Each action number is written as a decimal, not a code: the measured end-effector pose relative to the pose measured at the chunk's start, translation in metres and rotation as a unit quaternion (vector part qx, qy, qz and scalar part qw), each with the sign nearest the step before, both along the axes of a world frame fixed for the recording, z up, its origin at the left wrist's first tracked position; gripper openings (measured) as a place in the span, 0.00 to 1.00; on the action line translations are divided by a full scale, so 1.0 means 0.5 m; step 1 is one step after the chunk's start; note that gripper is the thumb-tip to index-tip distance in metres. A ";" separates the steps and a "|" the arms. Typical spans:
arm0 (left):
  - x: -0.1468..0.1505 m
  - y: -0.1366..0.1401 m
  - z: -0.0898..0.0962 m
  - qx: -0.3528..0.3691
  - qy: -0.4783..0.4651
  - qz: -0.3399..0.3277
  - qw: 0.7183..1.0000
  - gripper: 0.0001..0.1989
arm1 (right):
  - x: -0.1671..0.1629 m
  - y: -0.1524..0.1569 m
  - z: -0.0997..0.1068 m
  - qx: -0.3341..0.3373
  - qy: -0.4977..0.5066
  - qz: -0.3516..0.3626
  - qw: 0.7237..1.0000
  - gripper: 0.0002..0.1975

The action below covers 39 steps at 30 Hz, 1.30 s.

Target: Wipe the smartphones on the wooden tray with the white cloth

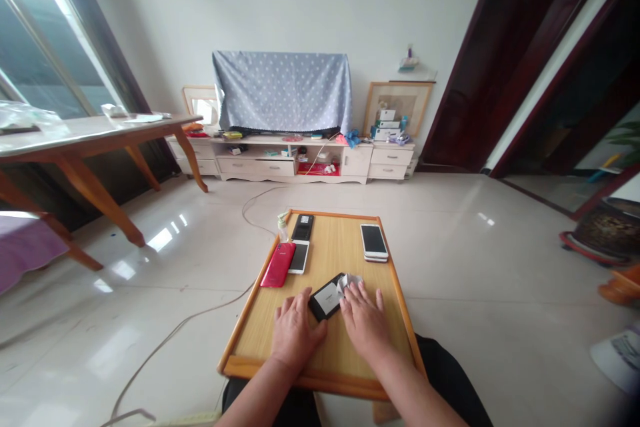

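Note:
A black phone [327,298] with a pale label or lit area on its face lies tilted on the small wooden table. My left hand [296,333] grips its left end, with the fingers at the upper corner and the thumb by the lower edge. Under the fingertips of my right hand [365,317] is a crumpled light grey cloth [348,282], pressed onto the phone's right end. Left of these lie a red phone [279,265] and a white phone [299,257], partly overlapped by the red one.
On the wooden table [335,240] are a black phone with its back up [303,227], a small pump bottle [283,228], and stacked white phones [374,242] at right. A cable [185,323] runs along the floor. A larger table [100,130] stands left.

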<state>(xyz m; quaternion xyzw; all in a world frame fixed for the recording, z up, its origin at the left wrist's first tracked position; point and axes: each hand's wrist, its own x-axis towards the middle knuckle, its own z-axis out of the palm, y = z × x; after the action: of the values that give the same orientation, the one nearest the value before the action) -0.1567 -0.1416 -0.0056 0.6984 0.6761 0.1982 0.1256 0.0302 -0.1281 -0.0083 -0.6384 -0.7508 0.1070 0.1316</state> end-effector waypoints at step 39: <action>0.007 0.001 0.003 0.012 0.019 -0.003 1.000 0.30 | 0.006 -0.024 0.008 -0.006 0.028 0.015 0.999 0.30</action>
<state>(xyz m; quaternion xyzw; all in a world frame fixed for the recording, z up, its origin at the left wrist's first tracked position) -0.1532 -0.1409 -0.0038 0.7051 0.6742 0.1928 0.1051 0.0332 -0.1402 -0.0042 -0.6243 -0.7559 0.1313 0.1472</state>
